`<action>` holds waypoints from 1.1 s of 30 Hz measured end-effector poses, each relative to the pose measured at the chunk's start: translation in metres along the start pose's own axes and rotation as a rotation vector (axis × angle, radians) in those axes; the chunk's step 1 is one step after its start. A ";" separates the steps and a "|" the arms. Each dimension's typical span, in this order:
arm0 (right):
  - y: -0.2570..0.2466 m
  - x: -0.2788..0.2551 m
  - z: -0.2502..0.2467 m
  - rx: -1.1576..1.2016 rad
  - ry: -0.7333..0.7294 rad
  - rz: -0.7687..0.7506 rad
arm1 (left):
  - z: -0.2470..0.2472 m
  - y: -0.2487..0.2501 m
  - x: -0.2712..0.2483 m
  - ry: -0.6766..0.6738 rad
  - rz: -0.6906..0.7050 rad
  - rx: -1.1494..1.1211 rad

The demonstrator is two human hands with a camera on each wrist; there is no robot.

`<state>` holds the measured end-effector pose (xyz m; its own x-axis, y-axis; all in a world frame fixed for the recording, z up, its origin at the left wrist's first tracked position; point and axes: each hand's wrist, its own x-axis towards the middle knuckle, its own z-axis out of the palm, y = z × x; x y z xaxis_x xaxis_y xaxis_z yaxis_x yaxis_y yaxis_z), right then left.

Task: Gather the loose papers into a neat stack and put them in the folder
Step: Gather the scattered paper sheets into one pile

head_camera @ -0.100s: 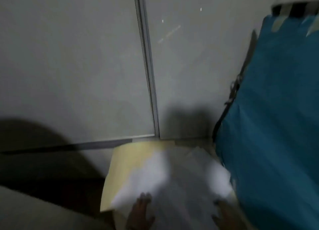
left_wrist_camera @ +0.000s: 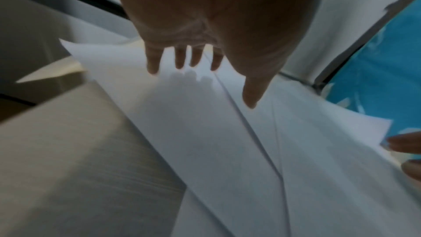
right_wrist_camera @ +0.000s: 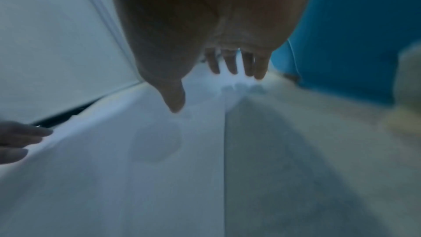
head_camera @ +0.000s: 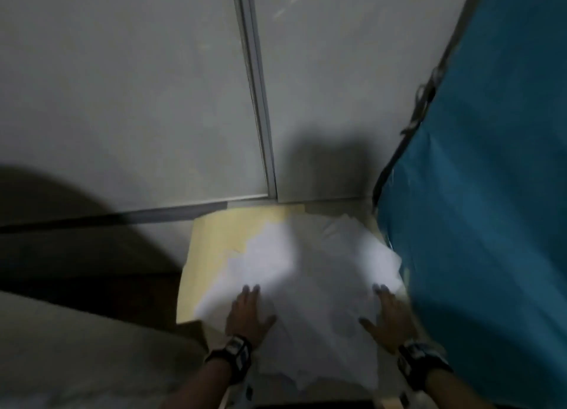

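Several loose white papers (head_camera: 310, 273) lie fanned out and overlapping on an open cream folder (head_camera: 214, 240) at the bottom centre of the head view. My left hand (head_camera: 248, 310) lies flat with straight fingers on the left side of the papers (left_wrist_camera: 205, 123). My right hand (head_camera: 386, 313) lies flat, fingers spread, on their right side (right_wrist_camera: 159, 168). In the wrist views my left hand (left_wrist_camera: 200, 71) and my right hand (right_wrist_camera: 218, 82) hover just over or on the sheets, nothing pinched. The folder's right half is hidden under the papers.
A teal cloth-covered object (head_camera: 478, 194) stands close against the right of the folder. Grey wall panels with a metal strip (head_camera: 257, 101) rise behind. A beige surface (head_camera: 76, 347) lies at the lower left, with a dark shadow above it.
The view has tilted down, so both hands and wrists show more fully. The hands have slid further onto the papers.
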<state>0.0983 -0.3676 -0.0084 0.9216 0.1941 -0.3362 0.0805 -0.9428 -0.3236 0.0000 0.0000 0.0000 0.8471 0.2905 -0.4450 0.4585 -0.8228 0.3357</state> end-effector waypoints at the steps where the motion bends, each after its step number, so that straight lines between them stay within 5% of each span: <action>1: 0.000 0.005 -0.001 -0.002 -0.065 0.060 | -0.002 0.007 0.007 -0.006 -0.057 -0.005; 5: 0.007 -0.002 0.042 -0.027 -0.071 0.127 | 0.030 0.022 0.010 -0.037 -0.114 0.013; 10: -0.016 0.016 0.039 0.002 -0.083 0.100 | 0.044 0.041 0.025 -0.050 -0.009 -0.053; 13: -0.020 0.026 0.026 0.099 -0.007 0.142 | 0.036 0.045 0.030 0.108 -0.003 -0.158; 16: -0.030 0.024 0.019 0.428 0.141 0.401 | 0.032 0.049 0.039 0.280 -0.164 -0.554; 19: -0.053 0.021 0.023 0.508 0.052 0.396 | 0.022 0.067 0.045 0.230 -0.298 -0.829; 25: -0.062 0.037 0.027 0.763 0.069 0.417 | 0.016 0.092 0.053 0.048 -0.293 -0.934; 28: -0.053 0.036 0.025 0.731 0.030 0.281 | 0.023 0.087 0.046 -0.052 -0.228 -0.942; 30: -0.051 0.033 0.024 0.709 0.028 0.209 | 0.026 0.084 0.044 -0.032 -0.188 -0.871; 33: -0.045 0.042 0.016 0.843 0.235 0.402 | 0.023 0.077 0.044 0.072 -0.266 -0.932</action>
<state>0.1268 -0.3127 -0.0222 0.8808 -0.2466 -0.4043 -0.4726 -0.4041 -0.7832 0.0660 -0.0615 -0.0125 0.6851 0.4656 -0.5602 0.6402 -0.0181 0.7680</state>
